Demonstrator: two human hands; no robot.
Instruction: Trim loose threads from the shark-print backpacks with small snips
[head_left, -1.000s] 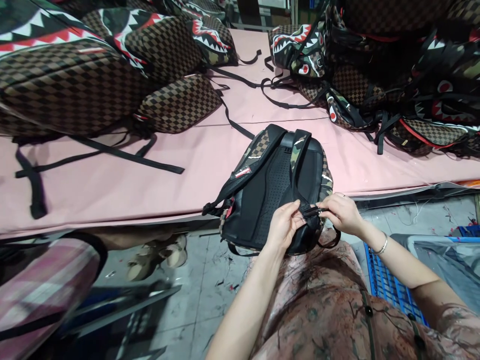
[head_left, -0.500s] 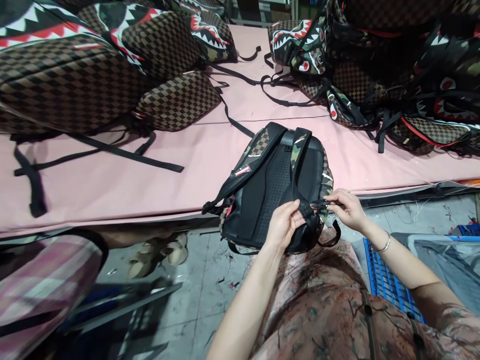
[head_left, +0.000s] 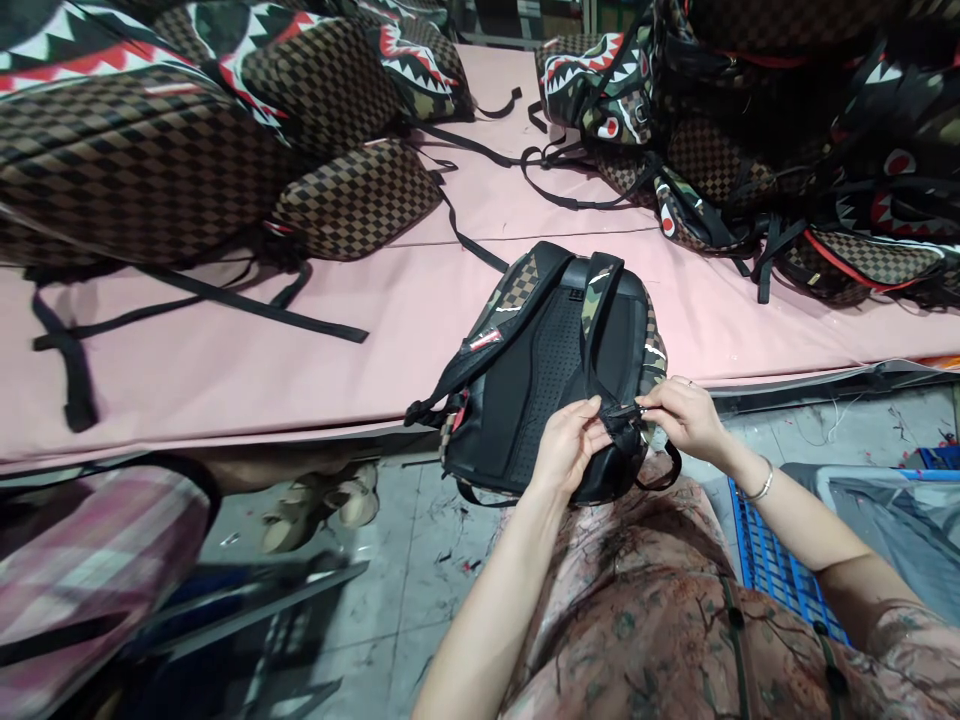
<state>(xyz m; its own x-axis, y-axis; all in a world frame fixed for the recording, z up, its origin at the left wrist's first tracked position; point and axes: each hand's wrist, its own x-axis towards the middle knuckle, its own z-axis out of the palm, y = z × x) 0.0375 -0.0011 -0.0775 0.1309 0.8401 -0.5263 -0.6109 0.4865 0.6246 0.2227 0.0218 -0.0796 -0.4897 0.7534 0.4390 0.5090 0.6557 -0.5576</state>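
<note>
A backpack point(head_left: 544, 400) rests with its black back panel up, across the pink table's front edge and my lap. Its shoulder straps are black webbing with checkered and camouflage patches. My left hand point(head_left: 574, 445) is closed on the lower end of the right-hand black shoulder strap point(head_left: 592, 350), thumb and fingers pinching it near the bag's lower right corner. Just to the right, the fingers of my right hand point(head_left: 682, 415) are closed on a small dark piece, too small to make out, close to the strap end. A loose black webbing tail point(head_left: 667, 470) curls below my right hand.
Checkered backpacks with shark-mouth prints point(head_left: 142, 170) lie on the pink table point(head_left: 360, 390) at left, with more bags point(head_left: 720, 160) piled at right. Loose straps point(head_left: 255, 315) trail over the tabletop. A blue crate point(head_left: 780, 560) stands right of my lap; tan shoes point(head_left: 322, 510) are below the table.
My right hand has moved slightly left, closer to my left hand and the strap end. My left hand and the backpack stay in nearly the same place.
</note>
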